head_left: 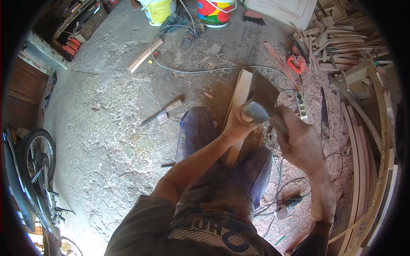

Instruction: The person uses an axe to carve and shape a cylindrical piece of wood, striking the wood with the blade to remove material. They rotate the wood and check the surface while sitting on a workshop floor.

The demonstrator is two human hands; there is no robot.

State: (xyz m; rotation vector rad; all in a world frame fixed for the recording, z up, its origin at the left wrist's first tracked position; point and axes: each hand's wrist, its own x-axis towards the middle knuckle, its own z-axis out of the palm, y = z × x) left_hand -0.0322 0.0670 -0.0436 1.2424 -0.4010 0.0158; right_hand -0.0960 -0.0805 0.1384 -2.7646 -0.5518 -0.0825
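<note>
A long pale wooden beam [241, 91] runs away from me between my knees. My left hand [238, 124] is closed low over the beam, around a chisel-like tool [255, 112] with a thick round handle whose end faces up; its lower end is hidden. My right hand [299, 134], blurred by motion, grips a dark, flat, mallet-like block [265, 91] just beyond and right of the left hand. The block is smeared, and I cannot tell whether it touches the handle. On the floor to the left lies another wooden-handled tool [164, 112] beside a small pale wood offcut [162, 118].
A socket strip [301, 106], a saw blade [324, 113] and an orange power tool [297, 63] lie at right. Cables and a corded tool [287, 208] are near my right knee. Long wood strips [356, 149] line the right side. Buckets [216, 12] stand ahead; a bike [38, 160] stands left.
</note>
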